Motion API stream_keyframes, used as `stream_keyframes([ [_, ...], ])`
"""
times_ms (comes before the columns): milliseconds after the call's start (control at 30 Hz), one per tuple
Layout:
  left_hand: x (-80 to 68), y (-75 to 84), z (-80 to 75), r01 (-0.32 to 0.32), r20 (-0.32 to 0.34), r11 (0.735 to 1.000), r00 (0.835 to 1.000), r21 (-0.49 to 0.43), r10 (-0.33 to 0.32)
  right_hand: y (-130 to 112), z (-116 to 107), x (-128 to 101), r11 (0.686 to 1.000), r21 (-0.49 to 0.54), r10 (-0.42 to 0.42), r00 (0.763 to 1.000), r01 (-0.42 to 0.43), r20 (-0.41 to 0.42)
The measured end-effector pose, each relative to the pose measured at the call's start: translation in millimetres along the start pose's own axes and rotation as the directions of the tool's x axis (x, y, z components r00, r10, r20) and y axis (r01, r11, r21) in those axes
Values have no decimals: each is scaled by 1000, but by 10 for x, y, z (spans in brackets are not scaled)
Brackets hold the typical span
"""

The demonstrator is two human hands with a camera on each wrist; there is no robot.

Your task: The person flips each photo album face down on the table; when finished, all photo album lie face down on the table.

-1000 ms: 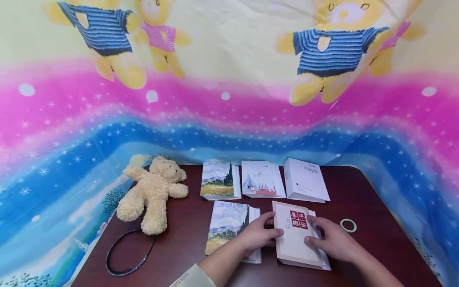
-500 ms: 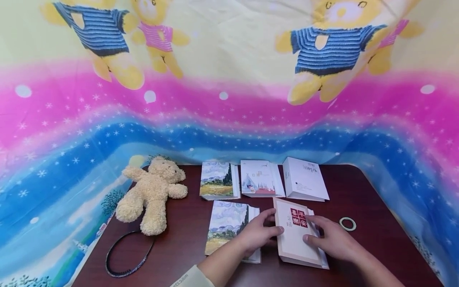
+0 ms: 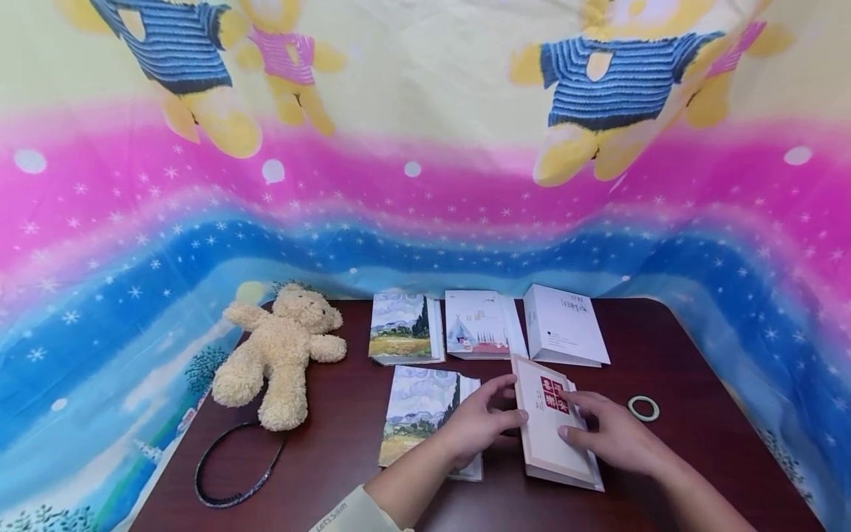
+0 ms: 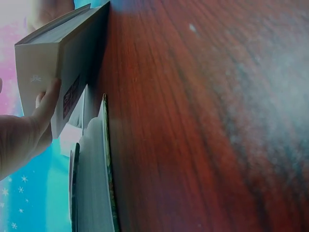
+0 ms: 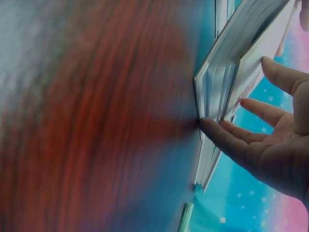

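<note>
A thick beige book [image 3: 555,436] with red square characters on its cover is tilted, its spine side raised off the table. My left hand [image 3: 482,417] holds the spine side, thumb on the cover and other fingers along the spine. At the opposite side, my right hand [image 3: 614,432] has its thumb and a finger on the cover. In the right wrist view, other fingers [image 5: 227,137] reach the page edges and the lower cover's edge. Beside the left forearm lies a landscape-painted book [image 3: 415,406], partly covered by the arm.
Along the back of the dark wooden table [image 3: 332,480] stand a landscape-painted book [image 3: 399,325], a tent-patterned book [image 3: 477,325] and a white one [image 3: 568,329]. A teddy bear [image 3: 282,355] and black headband [image 3: 199,473] lie left, a pale green ring [image 3: 654,410] right.
The beige book's spine side has risen, so the book leans more steeply to the right. Both hands move with it, keeping their places. The head view has shifted slightly.
</note>
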State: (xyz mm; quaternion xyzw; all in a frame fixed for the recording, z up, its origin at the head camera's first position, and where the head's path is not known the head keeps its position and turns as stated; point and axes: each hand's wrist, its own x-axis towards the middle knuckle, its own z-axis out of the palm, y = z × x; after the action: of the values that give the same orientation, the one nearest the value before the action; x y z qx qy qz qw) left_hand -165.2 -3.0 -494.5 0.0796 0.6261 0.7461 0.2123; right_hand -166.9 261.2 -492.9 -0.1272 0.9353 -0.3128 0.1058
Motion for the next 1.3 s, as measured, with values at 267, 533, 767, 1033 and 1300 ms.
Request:
stream_keyframes([
  [267, -3, 20, -5, -25, -18, 999, 1000, 32, 25, -6, 19, 32, 996, 84, 24, 999, -26, 26],
  [533, -39, 60, -32, -51, 3, 997, 999, 53, 51, -10, 30, 50, 987, 156, 32, 998, -40, 55],
  [767, -56, 92, -51, -82, -5, 986, 997, 143, 83, -31, 42, 62, 955, 284, 53, 993, -83, 109],
  [1033, -68, 184, -48, -68, -33, 970, 996, 233, 78, -40, 73, 83, 910, 398, 63, 987, -119, 151],
  [1300, -64, 235, -30, -83, -52, 952, 993, 295, 103, -41, 86, 117, 849, 513, 22, 978, -127, 206],
])
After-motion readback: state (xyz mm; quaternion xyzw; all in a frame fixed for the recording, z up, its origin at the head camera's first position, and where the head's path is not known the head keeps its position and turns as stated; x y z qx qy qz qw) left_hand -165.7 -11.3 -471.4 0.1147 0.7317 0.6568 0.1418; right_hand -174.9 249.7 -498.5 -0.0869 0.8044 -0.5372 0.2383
